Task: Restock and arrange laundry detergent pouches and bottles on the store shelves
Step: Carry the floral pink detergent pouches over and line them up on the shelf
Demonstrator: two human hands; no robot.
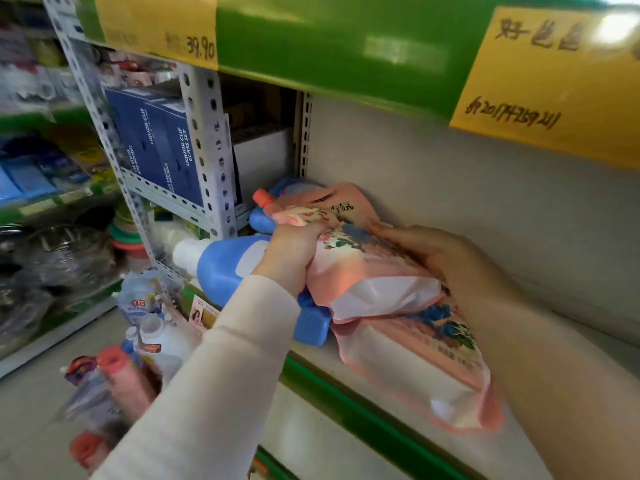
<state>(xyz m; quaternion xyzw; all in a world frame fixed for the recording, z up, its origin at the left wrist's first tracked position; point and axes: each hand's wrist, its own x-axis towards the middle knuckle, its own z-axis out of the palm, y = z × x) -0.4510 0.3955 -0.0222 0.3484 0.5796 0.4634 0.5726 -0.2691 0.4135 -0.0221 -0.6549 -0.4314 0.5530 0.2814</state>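
Observation:
A pink detergent pouch (349, 258) with a red cap lies tilted on the shelf (311, 362), on top of a second pink pouch (426, 362). My left hand (294, 254) grips the upper pouch near its spout end. My right hand (433, 258) rests on its far side, fingers laid along the printed face. A blue detergent bottle (225, 268) with a white cap lies on its side just left of the pouches, partly hidden behind my left wrist. Another blue bottle (263, 220) sits behind the spout.
A green shelf edge with yellow price signs (550, 71) hangs close overhead. Grey perforated uprights (207, 150) and blue liquor cup boxes (156, 143) stand to the left. More bottles and pouches (131, 358) sit low at the left. A grey back panel (485, 202) closes the shelf.

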